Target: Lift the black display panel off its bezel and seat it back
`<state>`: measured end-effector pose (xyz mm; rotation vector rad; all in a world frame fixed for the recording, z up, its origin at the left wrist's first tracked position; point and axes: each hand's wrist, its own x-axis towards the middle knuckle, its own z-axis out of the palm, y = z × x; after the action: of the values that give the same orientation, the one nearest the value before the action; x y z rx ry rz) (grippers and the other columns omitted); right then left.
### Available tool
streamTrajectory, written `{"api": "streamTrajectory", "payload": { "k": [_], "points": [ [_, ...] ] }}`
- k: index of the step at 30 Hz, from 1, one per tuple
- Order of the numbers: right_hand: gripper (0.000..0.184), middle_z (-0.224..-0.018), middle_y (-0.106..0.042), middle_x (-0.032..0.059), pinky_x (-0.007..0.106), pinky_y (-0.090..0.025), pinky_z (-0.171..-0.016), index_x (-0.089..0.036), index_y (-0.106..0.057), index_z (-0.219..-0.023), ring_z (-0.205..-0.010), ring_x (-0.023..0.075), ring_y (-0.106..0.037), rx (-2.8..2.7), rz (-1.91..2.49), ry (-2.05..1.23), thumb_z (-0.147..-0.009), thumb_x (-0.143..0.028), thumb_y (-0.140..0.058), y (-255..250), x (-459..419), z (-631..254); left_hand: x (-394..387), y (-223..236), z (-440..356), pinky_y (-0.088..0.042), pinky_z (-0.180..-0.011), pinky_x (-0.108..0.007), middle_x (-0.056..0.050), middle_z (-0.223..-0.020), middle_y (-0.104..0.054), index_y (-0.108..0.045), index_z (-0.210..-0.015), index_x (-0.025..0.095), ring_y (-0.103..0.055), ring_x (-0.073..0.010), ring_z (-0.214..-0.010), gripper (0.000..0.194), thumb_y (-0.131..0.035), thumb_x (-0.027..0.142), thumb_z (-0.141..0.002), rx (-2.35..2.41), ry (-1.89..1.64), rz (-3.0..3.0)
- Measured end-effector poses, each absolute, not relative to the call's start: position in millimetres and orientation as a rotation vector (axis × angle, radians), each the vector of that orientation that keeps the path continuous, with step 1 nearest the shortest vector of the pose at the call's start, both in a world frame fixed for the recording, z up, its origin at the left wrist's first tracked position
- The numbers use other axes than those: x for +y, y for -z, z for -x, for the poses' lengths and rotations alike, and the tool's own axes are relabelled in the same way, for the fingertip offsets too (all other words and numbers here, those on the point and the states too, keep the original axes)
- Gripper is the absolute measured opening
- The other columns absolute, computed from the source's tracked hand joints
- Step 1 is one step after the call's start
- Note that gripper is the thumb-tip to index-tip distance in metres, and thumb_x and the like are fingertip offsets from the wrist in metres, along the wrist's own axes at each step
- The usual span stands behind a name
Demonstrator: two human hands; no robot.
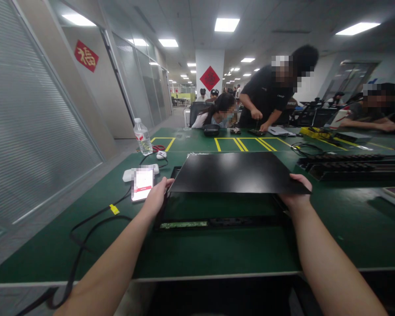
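A flat, glossy black panel (230, 171) is tilted above the green table, its near edge raised. My left hand (156, 196) grips its left edge at the near corner, fingers closed on the rim. At the near right corner, my right hand (298, 197) holds the panel with the thumb on top and the other fingers hidden beneath. Under the panel lies a thin black rectangular frame (243, 221). A green circuit board strip (184, 225) sits in the frame's near side. The panel covers most of the frame's far part.
Left of my hands are a phone (142, 184), a water bottle (142, 137), a white mouse (161, 155) and a black cable (82, 245) with a yellow tag. Black slotted racks (349, 169) lie at the right. Across the green table (217, 263), a person (266, 92) leans over small parts.
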<state>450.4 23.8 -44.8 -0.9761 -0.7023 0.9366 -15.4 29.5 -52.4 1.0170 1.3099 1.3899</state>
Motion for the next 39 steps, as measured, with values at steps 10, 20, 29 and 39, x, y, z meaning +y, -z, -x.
{"api": "streamTrajectory", "payload": {
  "k": [10, 20, 29, 39],
  "points": [
    [0.020, -0.082, -0.059, 0.0019, 0.035, -0.060, -0.073, -0.026, -0.046, -0.075, -0.084, 0.0220, -0.065, -0.478, 0.869, -0.652, -0.059, -0.028, -0.058, 55, 37, -456, 16, 43, 8, -0.038, -0.123, -0.044, -0.009, -0.106, -0.079, -0.081, -0.081, 0.029, -0.056, -0.0386, -0.138, 0.009, -0.085, 0.033, -0.074, 1.371, -1.332, -1.330],
    [0.034, -0.084, -0.051, -0.0034, 0.017, -0.041, -0.043, -0.026, -0.048, -0.082, -0.071, 0.0134, -0.055, -0.192, 0.793, -0.280, -0.053, -0.012, -0.057, 42, 32, -453, 25, 66, 18, -0.038, -0.123, -0.055, -0.018, -0.145, -0.065, -0.074, -0.128, 0.017, -0.055, -0.0352, -0.141, 0.053, -0.048, 0.051, -0.097, 1.709, -0.709, -2.174],
    [0.050, -0.092, -0.061, -0.0038, 0.017, -0.044, -0.048, -0.024, -0.051, -0.100, -0.080, 0.0138, -0.061, -0.146, 0.769, -0.237, -0.053, -0.007, -0.056, 42, 27, -457, 22, 64, 15, -0.038, -0.123, -0.058, -0.020, -0.148, -0.063, -0.075, -0.130, 0.015, -0.053, -0.0390, -0.142, 0.057, -0.047, 0.053, -0.097, 1.725, -0.650, -2.194],
    [0.056, -0.101, -0.062, -0.0056, 0.021, -0.058, -0.061, -0.028, -0.046, -0.105, -0.085, 0.0127, -0.066, -0.090, 0.920, -0.394, -0.056, -0.003, -0.055, 47, 35, -454, 20, 64, 13, -0.038, -0.122, -0.060, -0.022, -0.146, -0.062, -0.074, -0.130, 0.013, -0.052, -0.0400, -0.142, 0.058, -0.046, 0.053, -0.097, 1.712, -0.609, -2.235]
  ]
}}
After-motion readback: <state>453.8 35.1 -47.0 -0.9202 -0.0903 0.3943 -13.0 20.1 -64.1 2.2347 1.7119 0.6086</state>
